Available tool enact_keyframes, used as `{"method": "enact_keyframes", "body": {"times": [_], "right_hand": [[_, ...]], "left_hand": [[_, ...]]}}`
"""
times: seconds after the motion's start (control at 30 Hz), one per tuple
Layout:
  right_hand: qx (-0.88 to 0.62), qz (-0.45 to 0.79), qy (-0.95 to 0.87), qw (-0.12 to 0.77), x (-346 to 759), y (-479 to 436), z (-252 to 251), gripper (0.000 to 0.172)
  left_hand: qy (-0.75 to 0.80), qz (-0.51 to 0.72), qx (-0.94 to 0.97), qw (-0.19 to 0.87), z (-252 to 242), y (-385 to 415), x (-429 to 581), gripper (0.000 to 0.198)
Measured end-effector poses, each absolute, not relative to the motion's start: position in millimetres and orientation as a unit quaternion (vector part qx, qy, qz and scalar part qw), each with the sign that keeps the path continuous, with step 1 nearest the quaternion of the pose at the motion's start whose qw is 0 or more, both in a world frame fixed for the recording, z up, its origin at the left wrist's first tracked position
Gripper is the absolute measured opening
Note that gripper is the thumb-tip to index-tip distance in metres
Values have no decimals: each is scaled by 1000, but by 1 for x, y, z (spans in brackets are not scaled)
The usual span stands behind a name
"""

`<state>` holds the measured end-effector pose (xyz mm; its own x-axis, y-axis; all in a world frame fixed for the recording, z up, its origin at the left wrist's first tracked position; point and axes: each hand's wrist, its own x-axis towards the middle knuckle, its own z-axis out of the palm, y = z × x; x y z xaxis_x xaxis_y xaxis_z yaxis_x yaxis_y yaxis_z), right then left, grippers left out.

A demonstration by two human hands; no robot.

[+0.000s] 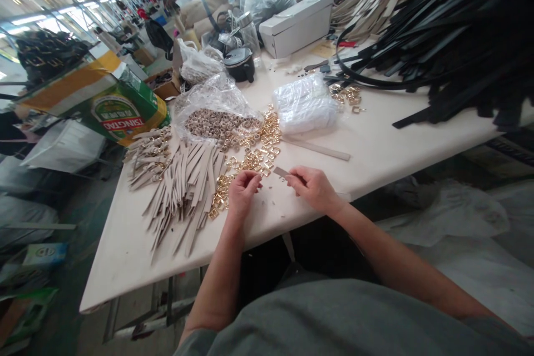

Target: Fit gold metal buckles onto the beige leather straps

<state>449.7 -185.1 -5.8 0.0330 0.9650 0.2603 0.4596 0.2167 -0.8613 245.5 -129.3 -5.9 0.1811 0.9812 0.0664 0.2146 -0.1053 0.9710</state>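
My right hand (311, 186) pinches a short grey-beige strap (281, 172), whose end points left toward my other hand. Thumb and fingertips of my left hand (244, 192) are pressed together; anything between them is too small to make out. Just beyond both hands lies a pile of gold buckles (254, 160), spreading down past my left wrist. Left of that hand fans a heap of beige straps (183, 183). Behind it, many small beige loops (221, 125) spill from a clear plastic bag (217, 92).
A clear-wrapped white packet (306, 103) and a single long strap (319, 149) lie beyond my right hand. Black straps (450, 39) hang over the table (375, 144) at the right. Farther back are a white box (296, 25) and a black-lidded pot (240, 64). A green carton (120, 105) stands left.
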Motion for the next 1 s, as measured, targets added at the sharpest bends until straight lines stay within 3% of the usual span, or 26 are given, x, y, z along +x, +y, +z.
{"method": "enact_keyframes", "body": {"times": [0.1, 0.23, 0.37, 0.6, 1.0], "right_hand": [[-552, 338, -589, 483, 451, -184, -5, 24], [-550, 324, -597, 486, 449, -185, -4, 24], [-548, 326, -594, 489, 449, -186, -3, 25], [-548, 332, -596, 483, 450, -186, -2, 24], [-550, 329, -602, 475, 450, -187, -1, 24]], "left_hand": [[522, 371, 681, 355, 3, -120, 235, 16], [509, 238, 806, 185, 20, -110, 242, 13], [497, 119, 854, 99, 31, -98, 262, 17], [446, 12, 887, 115, 45, -76, 274, 6], [412, 43, 889, 195, 44, -57, 267, 13]]}}
